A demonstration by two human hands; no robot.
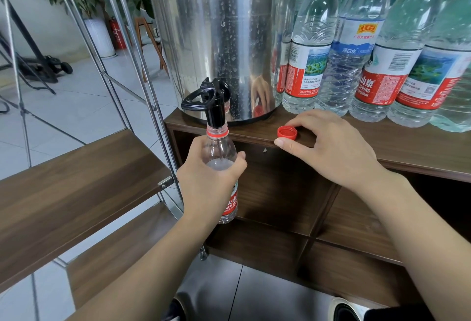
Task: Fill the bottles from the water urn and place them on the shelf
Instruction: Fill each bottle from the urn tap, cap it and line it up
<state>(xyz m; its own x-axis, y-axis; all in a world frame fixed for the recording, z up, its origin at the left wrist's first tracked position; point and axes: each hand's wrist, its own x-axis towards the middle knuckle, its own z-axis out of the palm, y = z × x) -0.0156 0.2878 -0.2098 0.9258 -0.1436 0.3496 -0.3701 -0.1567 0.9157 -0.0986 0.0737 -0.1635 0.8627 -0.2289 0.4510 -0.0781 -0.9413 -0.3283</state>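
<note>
A tall steel water urn (219, 27) stands on the brown cabinet top (420, 147), its black tap (212, 102) hanging over the front edge. My left hand (211, 183) grips an uncapped clear bottle with a red label (219, 147), holding its red-ringed mouth right under the tap spout. Water shows inside the bottle near its shoulder. My right hand (328, 147) rests on the cabinet edge and pinches the bottle's red cap (287, 133), which lies on the wood.
Several capped water bottles (372, 48) stand in a row to the right of the urn. A metal-framed shelf with brown boards (76, 180) is on the left. Open cabinet compartments (280, 193) lie below the top.
</note>
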